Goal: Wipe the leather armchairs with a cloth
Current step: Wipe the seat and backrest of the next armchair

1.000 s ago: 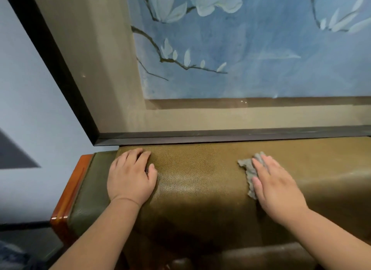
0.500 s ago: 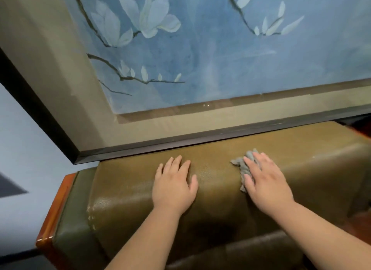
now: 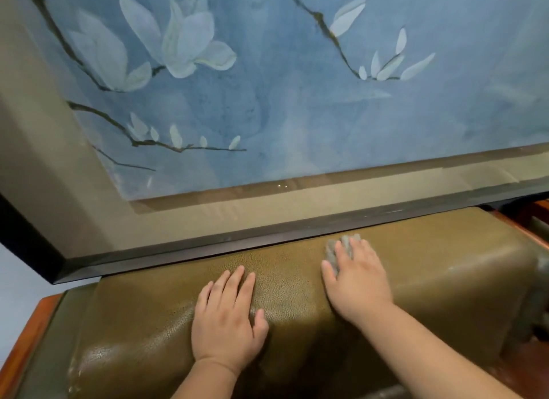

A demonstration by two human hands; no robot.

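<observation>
Pressing the limp grey cloth [image 3: 334, 251] flat under our spread right hand [image 3: 358, 280], we brace our spread left hand [image 3: 227, 320] on the slick armchair back [image 3: 445, 280], since cloth bunches easily.

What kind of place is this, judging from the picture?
Probably a furnished sitting room or lounge: a leather armchair with wooden trim stands right against a large framed magnolia painting on the wall.

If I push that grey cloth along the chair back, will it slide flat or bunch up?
Likely bunch up: the cloth already lies crumpled under the flat right hand. It looks thin and floppy, so probably light. The armchair leather looks pebbled, which may drag it a little.
</observation>
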